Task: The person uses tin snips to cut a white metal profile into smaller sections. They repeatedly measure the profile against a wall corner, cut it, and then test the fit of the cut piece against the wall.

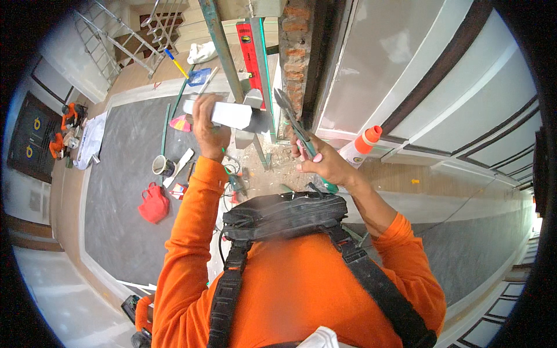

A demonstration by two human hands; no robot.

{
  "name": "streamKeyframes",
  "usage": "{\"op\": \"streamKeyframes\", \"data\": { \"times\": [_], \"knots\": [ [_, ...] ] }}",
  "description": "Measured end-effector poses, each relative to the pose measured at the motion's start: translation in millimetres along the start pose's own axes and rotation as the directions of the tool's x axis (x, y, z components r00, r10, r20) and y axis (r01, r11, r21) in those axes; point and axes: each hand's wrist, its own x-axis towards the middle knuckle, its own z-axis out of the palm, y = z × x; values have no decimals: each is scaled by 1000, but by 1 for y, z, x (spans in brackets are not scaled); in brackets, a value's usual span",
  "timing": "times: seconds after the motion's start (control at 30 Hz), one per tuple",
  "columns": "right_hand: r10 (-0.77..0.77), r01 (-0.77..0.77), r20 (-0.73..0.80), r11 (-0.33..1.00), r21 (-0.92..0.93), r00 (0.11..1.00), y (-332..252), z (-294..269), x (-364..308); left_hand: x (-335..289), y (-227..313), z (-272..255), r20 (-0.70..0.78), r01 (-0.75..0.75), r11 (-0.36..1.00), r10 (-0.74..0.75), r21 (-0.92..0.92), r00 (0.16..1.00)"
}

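My left hand [210, 129] is closed around a white, box-like strip [235, 115] with a grey end, held up in front of the upright metal post. In my right hand [329, 162] is a pair of snips [288, 111] with dark metal jaws pointing up and away. Its handles show pink and green between my fingers. The jaws are to the right of the strip, apart from it. Behind both hands a red spirit level [249, 61] stands upright beside a bare brick edge [295, 55].
An orange-and-white cone-shaped object [361, 146] stands right of my right hand. Debris and cables litter the floor below. Left lie a red bag [154, 203], a bucket [163, 167] and a blue dustpan [199, 77]. Co-workers in orange [71, 115] crouch far left. Scaffolding [125, 35] stands behind.
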Motion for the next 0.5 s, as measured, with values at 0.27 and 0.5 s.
{"op": "streamKeyframes", "data": {
  "times": [0.27, 0.5],
  "knots": [
    [19, -18, 144, 1000, -7, 989, -27, -9, -8, 32, -7, -12, -252, -172, 963, 222, 209, 942],
    [144, -113, 204, 981, -159, 968, -38, -21, -3, 39, -16, -39, -189, -270, 893, 353, 360, 916]
  ]
}}
